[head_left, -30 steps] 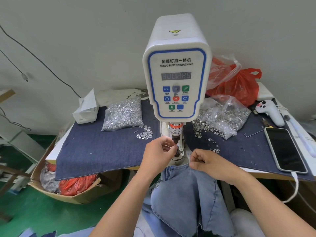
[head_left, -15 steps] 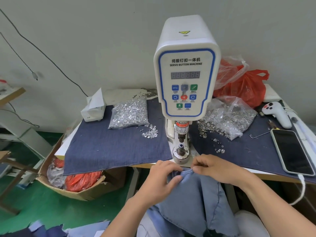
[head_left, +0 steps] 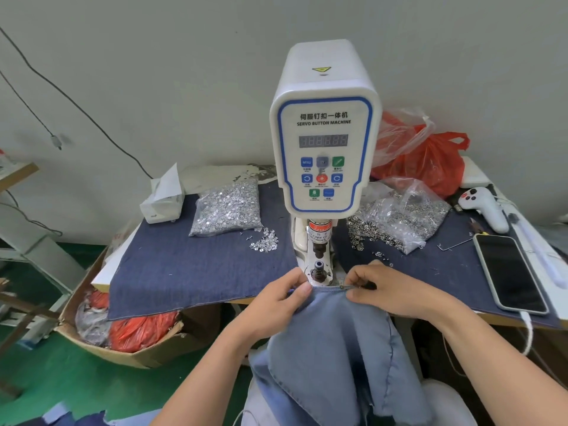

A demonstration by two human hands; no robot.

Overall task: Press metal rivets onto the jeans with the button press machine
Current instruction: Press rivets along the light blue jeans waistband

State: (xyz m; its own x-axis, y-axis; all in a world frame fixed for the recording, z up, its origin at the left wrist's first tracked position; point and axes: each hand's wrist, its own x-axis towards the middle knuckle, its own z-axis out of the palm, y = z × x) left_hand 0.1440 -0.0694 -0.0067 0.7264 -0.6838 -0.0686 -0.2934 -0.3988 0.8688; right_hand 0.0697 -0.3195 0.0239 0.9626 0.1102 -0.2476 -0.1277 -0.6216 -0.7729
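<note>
A white servo button machine (head_left: pixel 324 139) stands mid-table, its punch above the lower die (head_left: pixel 318 269). The light blue jeans (head_left: pixel 332 342) hang from the table's front edge just below the die. My left hand (head_left: pixel 281 298) pinches the upper hem on the left. My right hand (head_left: pixel 387 292) pinches the same hem on the right, next to a small rivet on the fabric. A clear bag of silver rivets (head_left: pixel 227 207) lies left of the machine, with loose rivets (head_left: pixel 266 241) beside it. Another open bag of ring-shaped metal parts (head_left: pixel 396 216) lies to the right.
Dark denim cloth (head_left: pixel 190 265) covers the table. A phone (head_left: pixel 510 272) on a cable, a white handheld controller (head_left: pixel 482 207) and a red plastic bag (head_left: pixel 430 158) sit at right. A tissue box (head_left: pixel 163 201) stands back left. A cardboard box (head_left: pixel 129 342) sits on the green floor.
My left hand left the die, where it held a small metal part, and came down to grip the jeans hem. Both hands lifted the hem up towards the die.
</note>
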